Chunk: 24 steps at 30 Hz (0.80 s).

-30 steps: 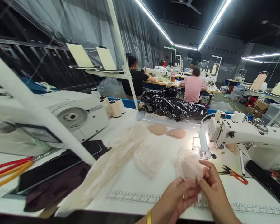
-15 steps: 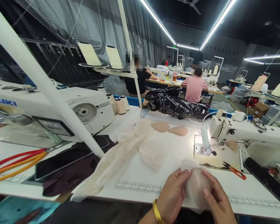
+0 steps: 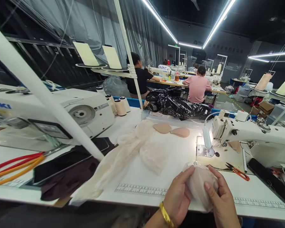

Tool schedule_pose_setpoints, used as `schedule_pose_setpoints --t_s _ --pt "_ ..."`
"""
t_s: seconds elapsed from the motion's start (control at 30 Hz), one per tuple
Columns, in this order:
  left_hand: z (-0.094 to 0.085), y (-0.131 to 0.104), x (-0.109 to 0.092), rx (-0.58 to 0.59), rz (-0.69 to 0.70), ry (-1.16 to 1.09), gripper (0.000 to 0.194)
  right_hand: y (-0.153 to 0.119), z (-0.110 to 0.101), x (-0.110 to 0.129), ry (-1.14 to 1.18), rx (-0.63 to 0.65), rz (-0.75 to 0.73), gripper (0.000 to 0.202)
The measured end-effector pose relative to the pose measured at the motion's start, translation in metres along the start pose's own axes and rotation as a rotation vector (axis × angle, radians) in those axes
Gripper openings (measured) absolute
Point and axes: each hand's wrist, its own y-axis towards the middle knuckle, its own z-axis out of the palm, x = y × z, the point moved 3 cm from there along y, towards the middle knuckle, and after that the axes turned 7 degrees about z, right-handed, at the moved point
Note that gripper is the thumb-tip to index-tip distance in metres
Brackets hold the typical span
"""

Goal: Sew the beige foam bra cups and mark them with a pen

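Note:
Between my two hands, over the table's front edge, is a pale bra cup (image 3: 201, 186) with sheer cream fabric around it; its rounded side faces up. My left hand (image 3: 179, 193) pinches its left edge, thumb on top and fingers underneath. On the other side my right hand (image 3: 220, 193) grips it, the thumb pressed on the front surface and the index finger along the upper edge. The underside is hidden. Left of the hands lies a loose pile of sheer cream fabric (image 3: 118, 158), with a rounded piece (image 3: 153, 155) beside it. Two beige teardrop-shaped pads (image 3: 161, 128) rest farther back.
A lit sewing machine (image 3: 242, 126) stands at right, with orange-handled thread snips (image 3: 238, 172) and a black phone (image 3: 269, 179) nearby. Another machine (image 3: 80, 110), thread cones (image 3: 120, 107) and red-and-orange-handled shears (image 3: 16, 164) are at left. Behind lies a black plastic bag (image 3: 178, 103); two people sit beyond.
The bra cup has been tilted and rounded out, so its domed face shows more. My right thumb has moved up and left across it. The view has shifted slightly.

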Motion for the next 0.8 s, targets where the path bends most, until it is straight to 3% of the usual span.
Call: schedule_pose_setpoints --t_s 0.43,0.6,0.7,0.8 --pt "0.013 -0.001 0.000 0.245 0.039 0.164 0.040 0.006 0.002 0.003 0.058 -0.010 0.001 0.086" --pt "0.016 0.008 -0.014 0.276 0.003 0.183 0.039 0.010 -0.015 -0.003 -0.062 0.165 -0.069 0.102" --pt "0.029 0.005 -0.039 0.463 -0.008 0.333 0.044 0.019 -0.033 0.012 -0.324 0.304 -0.203 0.089" --pt "0.047 0.002 -0.062 0.901 0.046 0.762 0.027 0.037 -0.040 0.045 -0.727 0.382 -0.532 0.067"
